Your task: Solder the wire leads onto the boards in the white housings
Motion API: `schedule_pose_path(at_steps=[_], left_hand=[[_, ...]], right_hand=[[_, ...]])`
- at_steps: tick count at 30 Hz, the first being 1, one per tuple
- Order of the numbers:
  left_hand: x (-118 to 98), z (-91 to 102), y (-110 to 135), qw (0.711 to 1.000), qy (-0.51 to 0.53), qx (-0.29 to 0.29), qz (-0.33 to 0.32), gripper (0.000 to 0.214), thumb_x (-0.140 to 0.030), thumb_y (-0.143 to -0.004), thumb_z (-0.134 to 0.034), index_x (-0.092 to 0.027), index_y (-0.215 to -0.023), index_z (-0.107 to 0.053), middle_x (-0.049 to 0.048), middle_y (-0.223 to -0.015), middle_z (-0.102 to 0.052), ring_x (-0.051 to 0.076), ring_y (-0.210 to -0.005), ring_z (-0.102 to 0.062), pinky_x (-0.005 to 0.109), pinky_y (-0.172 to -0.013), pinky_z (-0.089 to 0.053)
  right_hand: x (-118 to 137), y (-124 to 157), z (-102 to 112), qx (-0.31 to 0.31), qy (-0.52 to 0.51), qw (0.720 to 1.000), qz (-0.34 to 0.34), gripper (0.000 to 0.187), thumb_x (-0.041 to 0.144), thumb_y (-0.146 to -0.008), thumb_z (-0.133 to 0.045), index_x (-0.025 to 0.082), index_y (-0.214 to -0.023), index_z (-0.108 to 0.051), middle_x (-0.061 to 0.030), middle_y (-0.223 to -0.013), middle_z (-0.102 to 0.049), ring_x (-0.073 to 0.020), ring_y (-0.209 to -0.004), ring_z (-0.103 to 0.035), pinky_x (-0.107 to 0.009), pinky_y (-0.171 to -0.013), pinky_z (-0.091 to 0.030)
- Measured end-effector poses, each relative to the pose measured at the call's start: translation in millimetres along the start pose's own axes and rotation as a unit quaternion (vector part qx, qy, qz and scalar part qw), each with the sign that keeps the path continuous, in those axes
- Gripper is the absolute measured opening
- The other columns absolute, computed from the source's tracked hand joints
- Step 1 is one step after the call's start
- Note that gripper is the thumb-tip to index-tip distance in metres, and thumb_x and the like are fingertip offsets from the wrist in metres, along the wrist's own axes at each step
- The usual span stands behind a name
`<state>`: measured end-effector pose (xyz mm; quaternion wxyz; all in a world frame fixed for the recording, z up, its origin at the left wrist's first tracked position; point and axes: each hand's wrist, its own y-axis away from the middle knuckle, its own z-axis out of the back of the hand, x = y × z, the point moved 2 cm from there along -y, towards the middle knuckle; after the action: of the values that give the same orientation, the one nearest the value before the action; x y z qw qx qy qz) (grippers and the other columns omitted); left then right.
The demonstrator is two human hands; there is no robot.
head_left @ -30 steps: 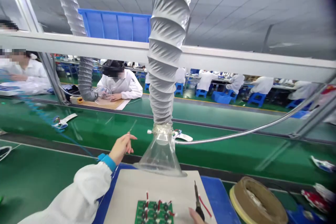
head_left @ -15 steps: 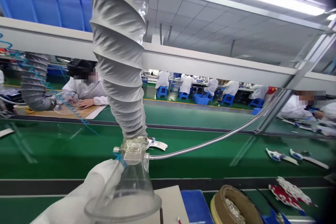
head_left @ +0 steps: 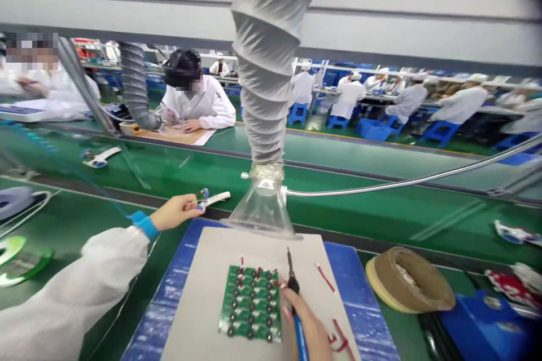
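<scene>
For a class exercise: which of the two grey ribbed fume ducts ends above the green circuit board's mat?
The nearer duct: its clear funnel hangs at the far edge of the mat, while the farther duct ends at a co-worker's tan mat.

The person's right hand (head_left: pixel 307 324) grips a slim black-and-blue soldering iron (head_left: pixel 294 293) beside a green square circuit board (head_left: pixel 249 303) studded with black components and red wires, lying on a pale beige board (head_left: pixel 199 299) over a blue mat (head_left: pixel 353 293). The left hand (head_left: pixel 174 211) pinches a small white strip with a blue clip (head_left: pixel 212 198), near a clear plastic funnel-shaped fume hood (head_left: pixel 263 206) on a grey ribbed duct (head_left: pixel 266 56).
</scene>
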<state>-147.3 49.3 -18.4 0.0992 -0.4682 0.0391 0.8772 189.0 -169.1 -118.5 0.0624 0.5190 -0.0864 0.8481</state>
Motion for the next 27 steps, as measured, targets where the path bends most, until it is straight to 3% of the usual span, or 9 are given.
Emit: schedule_pose_path(at_steps=[3, 6, 9, 13, 17, 20, 24, 27], left_hand=[[13, 48.2, 63, 0.998, -0.052, -0.017, 0.018, 0.046, -0.054, -0.065, -0.072, -0.020, -0.055, -0.042, -0.0070, -0.053, -0.031, 0.009, -0.052, -0.028, 0.020, -0.051, -0.023], [12, 67.9, 129, 0.998, -0.060, -0.007, 0.030, 0.044, -0.053, -0.071, -0.069, -0.019, -0.057, -0.045, -0.0061, -0.057, -0.030, 0.008, -0.053, -0.029, 0.018, -0.051, -0.027], [-6, 54.6, 186, 0.998, -0.049, 0.039, 0.005, 0.037, -0.044, -0.073, -0.071, -0.020, -0.058, -0.048, -0.0059, -0.055, -0.032, 0.009, -0.048, -0.030, 0.019, -0.045, -0.027], [-43, 3.4, 233, 0.982, -0.091, 0.125, -0.107, 0.031, -0.035, -0.082, -0.068, -0.022, -0.062, -0.049, -0.0061, -0.051, -0.040, 0.011, -0.045, -0.035, 0.021, -0.045, -0.029], [-59, -54.0, 244, 0.937, -0.170, 0.207, -0.222, 0.023, -0.033, -0.088, -0.066, -0.023, -0.073, -0.050, -0.0043, -0.070, -0.064, 0.013, -0.059, -0.058, 0.021, -0.058, -0.039], [-53, -84.6, 236, 0.911, -0.221, 0.205, -0.281, 0.023, -0.031, -0.092, -0.060, -0.022, -0.075, -0.048, -0.0031, -0.077, -0.066, 0.014, -0.062, -0.062, 0.025, -0.056, -0.036], [-39, -103.5, 223, 0.896, -0.261, 0.180, -0.311, 0.020, -0.025, -0.094, -0.055, -0.022, -0.075, -0.051, -0.0032, -0.075, -0.062, 0.014, -0.056, -0.058, 0.028, -0.050, -0.030], [-32, -109.8, 218, 0.878, -0.318, 0.196, -0.300, 0.016, -0.026, -0.093, -0.059, -0.022, -0.078, -0.054, -0.0030, -0.078, -0.063, 0.015, -0.058, -0.061, 0.028, -0.050, -0.030]], right_hand=[[-8, -2, 2, 0.041, 0.081, 0.996, 0.016, 0.042, 0.044, -0.076, -0.064, 0.024, -0.113, -0.070, -0.0041, -0.120, -0.069, -0.0304, -0.113, -0.064, -0.038, -0.095, -0.054], [-9, 1, -2, 0.059, 0.145, 0.987, 0.035, 0.058, 0.040, -0.067, -0.073, 0.024, -0.122, -0.062, -0.0058, -0.127, -0.065, -0.0318, -0.117, -0.061, -0.043, -0.098, -0.052], [-5, 5, -5, 0.036, 0.171, 0.983, 0.055, 0.069, 0.041, -0.060, -0.078, 0.023, -0.124, -0.058, -0.0092, -0.129, -0.062, -0.0339, -0.118, -0.060, -0.047, -0.099, -0.051], [7, 8, -9, 0.045, 0.197, 0.977, 0.070, 0.068, 0.043, -0.060, -0.079, 0.022, -0.120, -0.058, -0.0110, -0.128, -0.061, -0.0355, -0.119, -0.058, -0.052, -0.100, -0.048], [30, 2, -14, 0.018, 0.220, 0.972, 0.084, 0.057, 0.041, -0.071, -0.071, 0.021, -0.122, -0.053, -0.0121, -0.121, -0.063, -0.0311, -0.111, -0.061, -0.049, -0.097, -0.049], [42, -6, -12, -0.001, 0.217, 0.970, 0.112, 0.058, 0.041, -0.074, -0.067, 0.018, -0.125, -0.051, -0.0143, -0.121, -0.061, -0.0313, -0.113, -0.058, -0.047, -0.097, -0.048], [39, -11, 10, -0.023, 0.210, 0.971, 0.109, 0.052, 0.038, -0.080, -0.052, 0.017, -0.128, -0.049, -0.0145, -0.128, -0.059, -0.0282, -0.119, -0.057, -0.044, -0.102, -0.045], [30, -2, 31, -0.060, 0.212, 0.972, 0.079, 0.052, 0.046, -0.083, -0.047, 0.016, -0.126, -0.050, -0.0151, -0.122, -0.063, -0.0290, -0.109, -0.063, -0.044, -0.094, -0.050]])
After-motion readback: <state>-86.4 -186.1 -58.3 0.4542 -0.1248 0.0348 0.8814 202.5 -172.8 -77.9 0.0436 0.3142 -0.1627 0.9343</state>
